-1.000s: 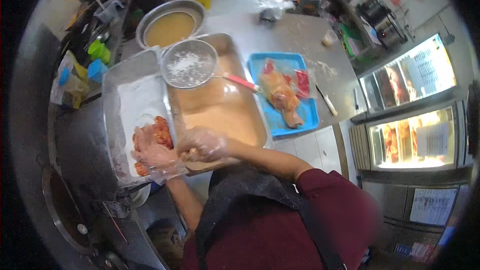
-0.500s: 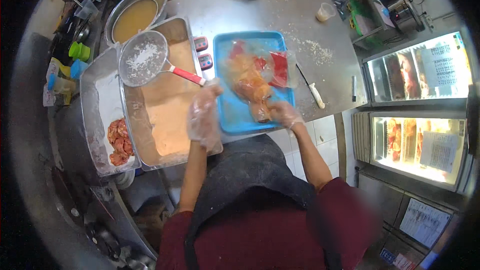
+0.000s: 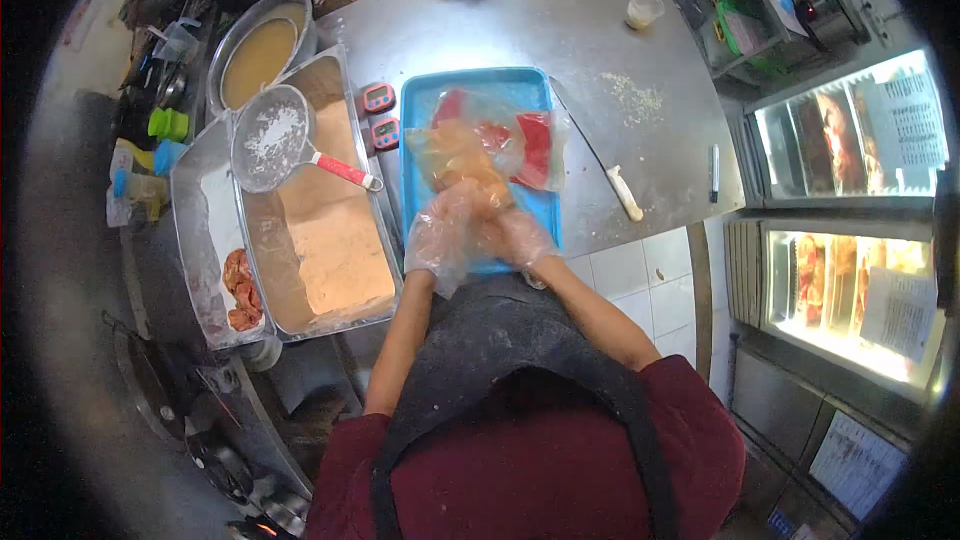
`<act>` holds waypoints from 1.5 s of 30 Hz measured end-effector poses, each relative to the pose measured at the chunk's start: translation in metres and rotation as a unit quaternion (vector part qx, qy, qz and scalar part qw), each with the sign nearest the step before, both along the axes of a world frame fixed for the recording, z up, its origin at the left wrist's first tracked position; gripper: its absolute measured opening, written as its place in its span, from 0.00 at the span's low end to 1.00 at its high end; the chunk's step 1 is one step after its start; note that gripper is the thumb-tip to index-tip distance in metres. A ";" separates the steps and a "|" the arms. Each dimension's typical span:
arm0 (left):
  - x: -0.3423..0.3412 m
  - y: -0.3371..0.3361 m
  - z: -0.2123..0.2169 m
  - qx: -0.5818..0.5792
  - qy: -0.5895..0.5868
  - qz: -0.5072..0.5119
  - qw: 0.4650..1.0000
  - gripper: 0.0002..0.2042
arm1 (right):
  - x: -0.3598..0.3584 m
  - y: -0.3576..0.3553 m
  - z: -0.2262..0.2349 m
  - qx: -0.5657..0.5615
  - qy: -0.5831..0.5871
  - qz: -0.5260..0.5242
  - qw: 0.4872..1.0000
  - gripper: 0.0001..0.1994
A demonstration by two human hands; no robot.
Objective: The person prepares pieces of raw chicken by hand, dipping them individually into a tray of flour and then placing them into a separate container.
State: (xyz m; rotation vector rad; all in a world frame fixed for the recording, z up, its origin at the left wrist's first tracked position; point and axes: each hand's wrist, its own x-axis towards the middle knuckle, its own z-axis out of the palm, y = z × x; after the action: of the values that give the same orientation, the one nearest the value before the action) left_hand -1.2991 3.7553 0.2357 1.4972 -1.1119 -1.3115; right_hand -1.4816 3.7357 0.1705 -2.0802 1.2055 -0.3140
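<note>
Both my hands wear clear plastic gloves and are close together over the near part of a blue tray [image 3: 546, 202]. My left hand [image 3: 440, 230] and my right hand [image 3: 522, 237] are closed on the near end of a clear plastic bag [image 3: 462, 155] with orange-brown contents. The gloves partly hide that end, and what exactly is inside cannot be made out. Beyond and beside the bag in the tray lie clear packets with red contents, one red packet [image 3: 536, 148] at the right side.
Left of the tray are two red timers [image 3: 385, 133], a strainer [image 3: 272, 138] with white powder, a pan of orange flour [image 3: 335, 230] and raw meat [image 3: 241, 290] in another pan. A knife [image 3: 622, 190] lies at the right. A basin [image 3: 222, 60] of liquid stands far left.
My left hand has come right, from beside the tray's left edge onto the bag, joining my right hand there. A person's arm has appeared at the far left.
</note>
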 end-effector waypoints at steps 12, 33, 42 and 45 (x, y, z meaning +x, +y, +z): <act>0.006 0.013 0.020 0.069 0.032 0.043 0.996 0.21 | -0.044 -0.029 0.040 0.206 0.016 -0.109 0.972 0.16; 0.017 -0.021 -0.017 -0.026 -0.273 -0.270 0.923 0.17 | 0.008 0.010 0.003 0.298 -0.210 -0.315 0.876 0.23; 0.031 -0.026 0.008 -0.053 -0.341 -0.389 0.854 0.28 | 0.006 0.006 -0.031 0.274 -0.283 -0.317 0.863 0.16; 0.035 -0.032 -0.006 -0.026 -0.310 -0.367 0.877 0.25 | 0.006 0.002 -0.007 0.179 -0.429 -0.418 0.780 0.17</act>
State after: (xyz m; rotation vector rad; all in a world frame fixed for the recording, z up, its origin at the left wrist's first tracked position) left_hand -1.2640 3.7236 0.2295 1.5555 -2.2806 -1.2618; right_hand -1.4761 3.7374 0.1636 -0.7461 1.3400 -1.1810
